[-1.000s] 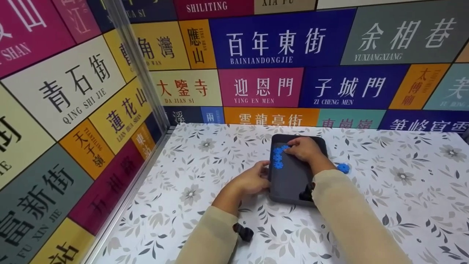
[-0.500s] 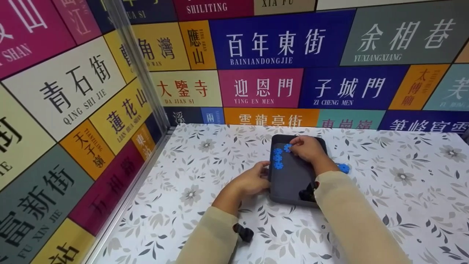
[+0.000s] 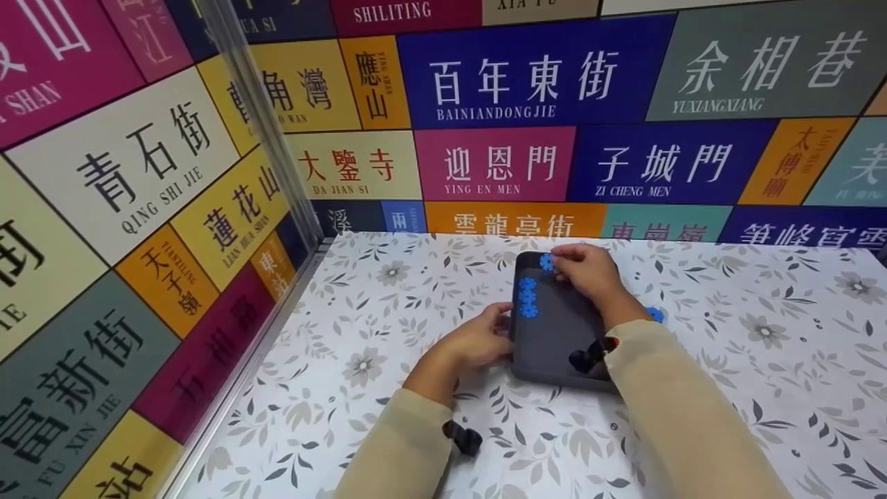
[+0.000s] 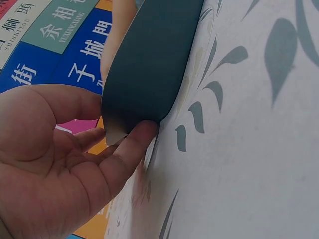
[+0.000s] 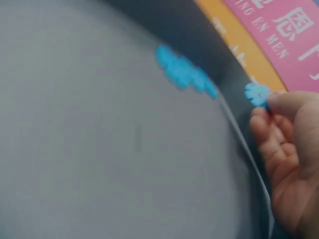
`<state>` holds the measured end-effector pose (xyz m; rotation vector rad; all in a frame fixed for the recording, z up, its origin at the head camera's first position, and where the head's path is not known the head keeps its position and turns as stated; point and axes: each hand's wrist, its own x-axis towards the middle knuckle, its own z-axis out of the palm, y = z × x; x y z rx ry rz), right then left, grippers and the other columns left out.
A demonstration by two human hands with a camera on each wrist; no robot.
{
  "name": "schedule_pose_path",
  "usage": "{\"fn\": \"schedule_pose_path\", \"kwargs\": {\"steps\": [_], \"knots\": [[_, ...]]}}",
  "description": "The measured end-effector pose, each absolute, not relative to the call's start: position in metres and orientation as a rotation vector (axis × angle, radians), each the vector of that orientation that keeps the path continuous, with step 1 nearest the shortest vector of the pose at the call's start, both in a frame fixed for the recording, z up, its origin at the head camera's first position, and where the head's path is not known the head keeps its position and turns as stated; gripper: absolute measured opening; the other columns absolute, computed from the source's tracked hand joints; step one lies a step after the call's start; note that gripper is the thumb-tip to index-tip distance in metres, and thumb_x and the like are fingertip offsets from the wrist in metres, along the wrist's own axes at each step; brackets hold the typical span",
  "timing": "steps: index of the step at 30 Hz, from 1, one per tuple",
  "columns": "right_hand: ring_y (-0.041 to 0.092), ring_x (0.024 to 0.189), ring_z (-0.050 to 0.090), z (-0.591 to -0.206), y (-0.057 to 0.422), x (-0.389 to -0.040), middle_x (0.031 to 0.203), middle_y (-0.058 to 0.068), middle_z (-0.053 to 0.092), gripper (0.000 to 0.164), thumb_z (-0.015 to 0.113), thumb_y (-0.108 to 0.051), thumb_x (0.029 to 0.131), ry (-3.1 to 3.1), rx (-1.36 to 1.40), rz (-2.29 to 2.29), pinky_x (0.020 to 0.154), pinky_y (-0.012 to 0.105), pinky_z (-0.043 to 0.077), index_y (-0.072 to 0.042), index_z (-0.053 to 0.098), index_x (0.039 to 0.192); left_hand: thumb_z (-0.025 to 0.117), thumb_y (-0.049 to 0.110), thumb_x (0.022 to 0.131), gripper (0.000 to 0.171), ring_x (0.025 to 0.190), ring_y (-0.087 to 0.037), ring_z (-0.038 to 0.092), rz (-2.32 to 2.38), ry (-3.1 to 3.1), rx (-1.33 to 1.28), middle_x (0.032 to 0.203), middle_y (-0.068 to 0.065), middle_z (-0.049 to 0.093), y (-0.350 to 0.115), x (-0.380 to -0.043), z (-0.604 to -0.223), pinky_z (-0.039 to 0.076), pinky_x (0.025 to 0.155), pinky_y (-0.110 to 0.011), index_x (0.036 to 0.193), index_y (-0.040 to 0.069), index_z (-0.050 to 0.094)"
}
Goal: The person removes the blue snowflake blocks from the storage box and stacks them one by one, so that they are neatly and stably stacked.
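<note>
A dark grey rectangular tray [image 3: 554, 339] lies on the table, with a joined row of blue notched discs [image 3: 528, 298] along its left side. My right hand [image 3: 585, 272] pinches one more blue notched disc [image 5: 257, 94] between thumb and index finger over the tray's far end, apart from the row. At the tray's left wall is my left hand [image 3: 479, 338]. The left wrist view shows its thumb at one edge of the wall and its fingertip [image 4: 146, 130] at the other, gripping the tray between them.
More blue discs [image 3: 655, 314] lie on the table right of the tray, partly behind the right forearm. Patterned white covering spreads over the table [image 3: 755, 388]. Walls of coloured sign panels [image 3: 495, 164] rise at the back and left.
The right hand has drawn its disc away from the row, first to the right, then up toward the tray's far edge. The left hand and the row of discs stay put.
</note>
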<state>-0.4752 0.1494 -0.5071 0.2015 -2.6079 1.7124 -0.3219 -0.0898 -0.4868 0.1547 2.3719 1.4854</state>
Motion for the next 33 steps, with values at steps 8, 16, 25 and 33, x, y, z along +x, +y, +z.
{"fn": "schedule_pose_path", "kwargs": {"steps": [8,16,25,33], "knots": [[0.006,0.077,0.07,-0.477,0.149,-0.469,0.099,-0.001,0.072,0.036,0.073,-0.016,0.101,-2.136,0.056,2.047,0.074,0.018,0.062,0.005,0.072,0.131,0.072,0.006,0.09,0.084,0.141,-0.027,0.057,1.534,2.333,0.182,0.156,-0.014,0.056,-0.086,-0.323,-0.49,0.047,0.121,-0.043,0.165,0.014,0.036],[0.008,0.077,0.072,-0.457,0.158,-0.438,0.103,-0.004,0.072,0.039,0.071,-0.015,0.102,-2.125,0.001,2.183,0.078,0.019,0.063,0.004,0.068,0.137,0.071,0.008,0.091,0.083,0.146,-0.028,0.055,1.52,2.359,0.187,0.157,-0.015,0.057,-0.091,-0.324,-0.489,0.041,0.126,-0.044,0.166,0.013,0.036],[0.01,0.077,0.073,-0.447,0.183,-0.396,0.097,-0.005,0.075,0.037,0.075,-0.013,0.1,-2.039,0.066,2.282,0.077,0.021,0.064,0.005,0.068,0.132,0.071,0.009,0.092,0.083,0.149,-0.03,0.053,1.516,2.364,0.194,0.159,-0.016,0.055,-0.091,-0.323,-0.488,0.038,0.128,-0.045,0.166,0.013,0.035],[0.01,0.078,0.073,-0.452,0.21,-0.377,0.098,-0.003,0.074,0.034,0.078,-0.016,0.098,-2.027,0.09,2.324,0.078,0.021,0.064,0.002,0.07,0.126,0.072,0.007,0.092,0.083,0.147,-0.029,0.054,1.522,2.35,0.154,0.16,-0.014,0.055,-0.089,-0.324,-0.489,0.041,0.126,-0.045,0.166,0.015,0.036]]}}
